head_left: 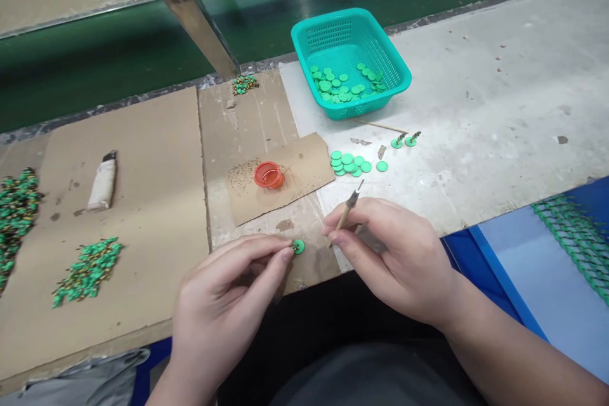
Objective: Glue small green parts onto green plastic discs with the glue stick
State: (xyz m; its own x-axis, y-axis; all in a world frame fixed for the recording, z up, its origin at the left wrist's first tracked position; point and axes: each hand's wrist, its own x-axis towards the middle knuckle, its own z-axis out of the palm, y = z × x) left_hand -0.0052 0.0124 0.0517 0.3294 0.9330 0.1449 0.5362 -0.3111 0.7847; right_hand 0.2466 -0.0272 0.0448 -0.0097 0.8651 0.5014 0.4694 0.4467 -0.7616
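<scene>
- Green disc [299,246]: small, round, flat, bright green. A small dark spot shows near its left edge, too small to make out.
- It sits at the left hand's fingertips, over the front edge of the worktop [499,108], between the two hands.
- Left hand [228,298]: thumb and index finger pinched on the disc's left side, back of the hand up, other fingers curled under. It reaches in from the lower left.
- Right hand [404,254]: gripping a thin tool [349,208] pen-style between thumb and fingers. Forearm comes in from the lower right.
- Tool: pale tan shaft, dark collar, fine metal tip — tip points up and slightly right, away from the disc. Tool and disc are apart.
- Loose green discs [347,158]: overlapping group beyond the right hand, with a single disc [382,166] just right of it.
- Two discs with dark twisted pieces standing on them [404,141]: farther right, near a thin stick [383,126].
- Teal basket [352,113]: behind those, more green discs inside.
- Red-orange cup [269,176]: on a small cardboard piece [304,165], dark specks scattered to its left.
- Left side: piles of small green-and-yellow pieces [88,269] on larger cardboard [157,203] — a white-wrapped object [103,184] lies near them, dark at one end.
</scene>
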